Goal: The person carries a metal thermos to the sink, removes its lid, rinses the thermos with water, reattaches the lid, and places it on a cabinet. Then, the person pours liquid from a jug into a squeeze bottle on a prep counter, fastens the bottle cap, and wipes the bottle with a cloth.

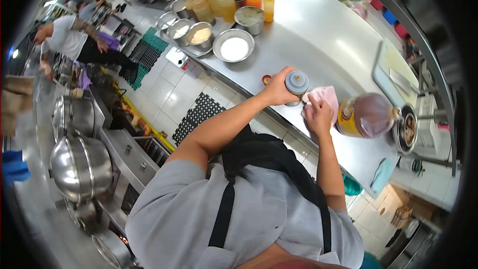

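My left hand (280, 88) is wrapped round a squeeze bottle (297, 82) with a grey-blue top and a tan tip, held upright at the counter's near edge. In my right hand (319, 115) is a pink cloth (323, 97), bunched close beside the bottle; whether it touches the bottle I cannot tell. A small reddish cap (266, 79) lies on the steel counter (308, 35) left of my left hand. Just right of the cloth, a big plastic jug (368, 115) of reddish-amber liquid with a yellow label lies close to my right hand.
Metal bowls, one a bowl of white contents (234, 49), and several squeeze bottles (226, 4) crowd the counter's left end. At right are a cutting board (393, 67) with a knife (400, 80), a round pan (406, 128) and a teal cloth (382, 174). A co-worker (74, 40) stands at far left.
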The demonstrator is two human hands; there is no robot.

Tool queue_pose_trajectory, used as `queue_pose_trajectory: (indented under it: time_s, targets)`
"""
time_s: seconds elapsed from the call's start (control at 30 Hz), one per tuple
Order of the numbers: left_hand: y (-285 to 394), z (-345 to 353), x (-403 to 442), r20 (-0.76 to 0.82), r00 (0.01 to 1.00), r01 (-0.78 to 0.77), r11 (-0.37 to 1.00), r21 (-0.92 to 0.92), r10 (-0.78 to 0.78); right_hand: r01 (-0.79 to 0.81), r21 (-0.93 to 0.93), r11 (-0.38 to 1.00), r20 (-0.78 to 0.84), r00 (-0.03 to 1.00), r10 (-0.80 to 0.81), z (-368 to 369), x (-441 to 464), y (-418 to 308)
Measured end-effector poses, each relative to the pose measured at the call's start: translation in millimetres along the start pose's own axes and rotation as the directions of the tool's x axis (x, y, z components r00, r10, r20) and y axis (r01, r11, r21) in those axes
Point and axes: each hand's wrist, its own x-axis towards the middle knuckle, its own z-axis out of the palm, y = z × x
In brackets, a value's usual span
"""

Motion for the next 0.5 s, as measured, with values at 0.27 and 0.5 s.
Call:
queue_pose_trajectory:
  time_s: [0.27, 0.5]
  targets:
    - [51.0, -150.8, 41.9, -0.174, 0.975, -0.136, 0.991, 0.003, 0.135, -0.045, 0.005, 0.999, -0.082, 0.996, 0.046, 13.2, -1.8, -1.4]
    - [12.8, -291.5, 106.9, -0.276, 0.943, -0.106, 0.953, 0.284, 0.187, -0.144, -0.067, 0.987, -0.113, 0.984, 0.136, 29.5, 10.6, -12.4]
